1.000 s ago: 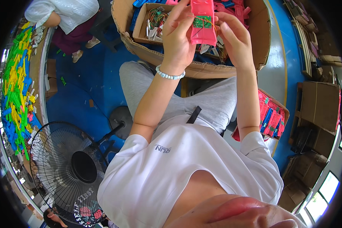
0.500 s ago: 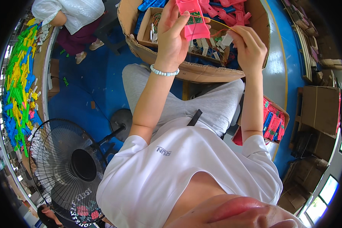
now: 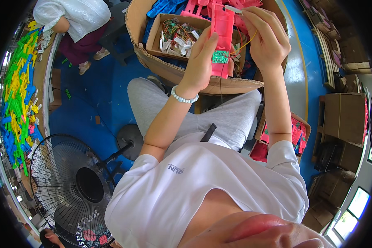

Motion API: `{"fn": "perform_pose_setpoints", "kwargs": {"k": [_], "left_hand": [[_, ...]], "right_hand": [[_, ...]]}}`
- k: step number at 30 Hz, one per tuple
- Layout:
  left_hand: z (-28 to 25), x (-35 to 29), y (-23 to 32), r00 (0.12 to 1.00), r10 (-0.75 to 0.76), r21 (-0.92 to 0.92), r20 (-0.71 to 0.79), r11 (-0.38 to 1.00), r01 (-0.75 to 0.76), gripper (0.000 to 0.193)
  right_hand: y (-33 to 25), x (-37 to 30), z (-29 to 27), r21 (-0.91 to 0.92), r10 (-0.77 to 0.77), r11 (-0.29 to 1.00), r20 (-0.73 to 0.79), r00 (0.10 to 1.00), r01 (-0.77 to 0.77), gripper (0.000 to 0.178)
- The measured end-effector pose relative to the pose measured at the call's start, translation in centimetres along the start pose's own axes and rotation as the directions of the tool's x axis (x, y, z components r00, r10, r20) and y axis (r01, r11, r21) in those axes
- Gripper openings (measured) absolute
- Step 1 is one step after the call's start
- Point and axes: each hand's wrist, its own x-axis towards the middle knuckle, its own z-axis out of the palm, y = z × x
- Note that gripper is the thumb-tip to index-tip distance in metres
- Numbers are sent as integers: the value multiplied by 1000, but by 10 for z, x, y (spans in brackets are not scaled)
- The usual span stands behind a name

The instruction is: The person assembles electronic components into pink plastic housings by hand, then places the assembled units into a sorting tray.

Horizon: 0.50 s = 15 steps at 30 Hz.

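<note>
My left hand (image 3: 200, 62) is wrapped round a long pink plastic shell (image 3: 222, 31), held upright over a big cardboard box. In the shell's lower part sits a green circuit board (image 3: 220, 57), with thin wires running from it. My right hand (image 3: 268, 39) is closed at the shell's upper end, its fingertips pinching a small white block (image 3: 234, 9). A yellow wire (image 3: 249, 41) loops from the board toward my right hand. A dark wire hangs below the shell.
The big cardboard box (image 3: 165, 70) holds blue and pink plastic parts and a smaller carton (image 3: 153, 46) of white wired pieces. A fan (image 3: 72, 177) stands left. Another person (image 3: 76, 20) works beside a table of colourful parts (image 3: 20, 103). A box of pink parts (image 3: 306, 124) is at right.
The pink shell has turned more upright and shifted slightly right and down. My right hand has moved up, bringing the white block to the shell's upper end.
</note>
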Motion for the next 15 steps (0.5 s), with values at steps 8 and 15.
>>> {"fn": "perform_pose_setpoints", "kwargs": {"k": [8,15], "left_hand": [[-2,-8,-4,999,-35,8,-37,999,35,45],[4,-15,-3,996,-82,-66,-24,995,80,40]], "right_hand": [[-2,-11,6,126,-24,992,-61,998,31,18],[-5,-12,9,140,98,985,56,994,-105,16]]}}
